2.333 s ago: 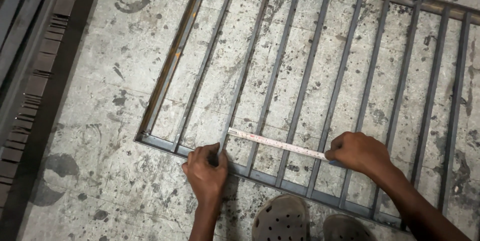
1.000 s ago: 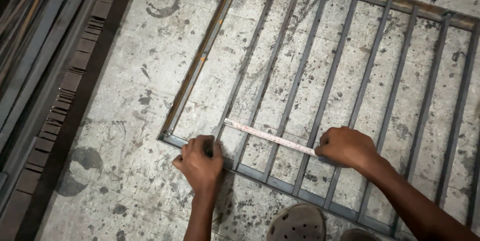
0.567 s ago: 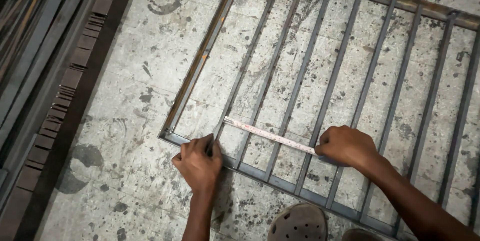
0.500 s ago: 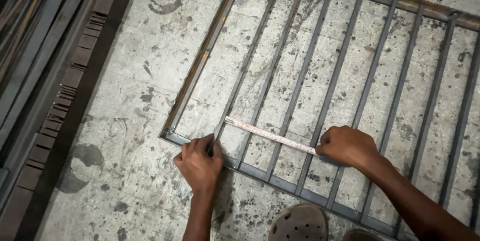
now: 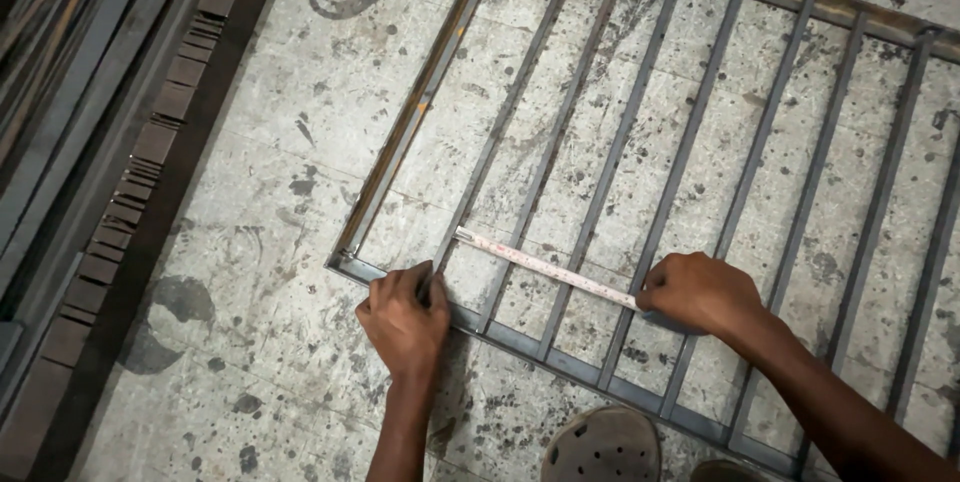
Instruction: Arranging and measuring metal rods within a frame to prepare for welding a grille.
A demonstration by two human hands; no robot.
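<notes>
A steel grille frame (image 5: 412, 124) with several parallel bars lies flat on the concrete floor. My left hand (image 5: 405, 320) rests on its near rail by the first bar, fingers pinched on a small dark stick-like thing (image 5: 430, 284) whose tip touches the rail. My right hand (image 5: 702, 292) presses down on a bar further right and holds one end of a pale tape measure (image 5: 545, 266). The tape lies stretched across the bars, its free end near the first bar, just above my left hand.
Long steel bars and flat strips (image 5: 70, 122) are stacked along the left side. A sandalled foot (image 5: 600, 447) stands at the bottom edge, just in front of the frame's near rail. Stained concrete floor (image 5: 290, 72) lies between the stack and the frame.
Both hands and the tape have shifted left along the near rail, closer to the frame's corner. In the last second they have stayed almost still.
</notes>
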